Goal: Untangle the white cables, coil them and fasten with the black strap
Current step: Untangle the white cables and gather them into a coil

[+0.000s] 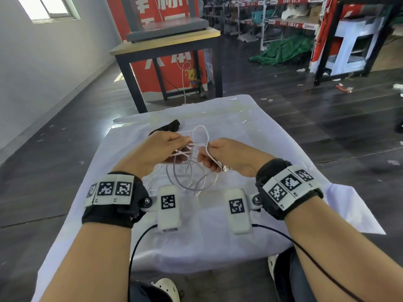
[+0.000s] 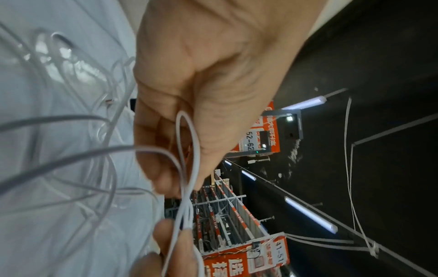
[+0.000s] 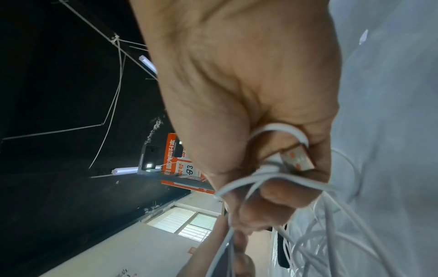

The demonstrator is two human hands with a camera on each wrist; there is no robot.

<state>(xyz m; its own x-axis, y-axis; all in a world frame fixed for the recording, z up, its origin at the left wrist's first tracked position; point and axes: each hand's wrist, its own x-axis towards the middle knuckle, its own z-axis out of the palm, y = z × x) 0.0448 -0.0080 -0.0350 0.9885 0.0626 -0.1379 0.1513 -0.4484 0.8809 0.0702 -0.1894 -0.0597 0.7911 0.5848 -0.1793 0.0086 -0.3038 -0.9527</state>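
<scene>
White cables [image 1: 192, 171] hang in tangled loops between my two hands, just above the white cloth [image 1: 250, 136]. My left hand [image 1: 165, 144] pinches a few strands; the left wrist view shows a thin loop [image 2: 187, 150] held against its palm [image 2: 213, 84]. My right hand [image 1: 220, 153] grips a bundle of strands, and a USB plug [image 3: 297, 159] sticks out of its fist [image 3: 260, 112]. One loop [image 1: 199, 132] rises above both hands. The black strap [image 1: 169, 127] lies on the cloth beyond my left hand, partly hidden by it.
The cloth covers a low table [image 1: 196, 247] in front of my knees. A wooden table with black legs [image 1: 168, 51] stands beyond it, backed by a red banner [image 1: 174, 68]. Dark floor [image 1: 327, 110] surrounds the table; shelving [image 1: 283, 18] lines the back right.
</scene>
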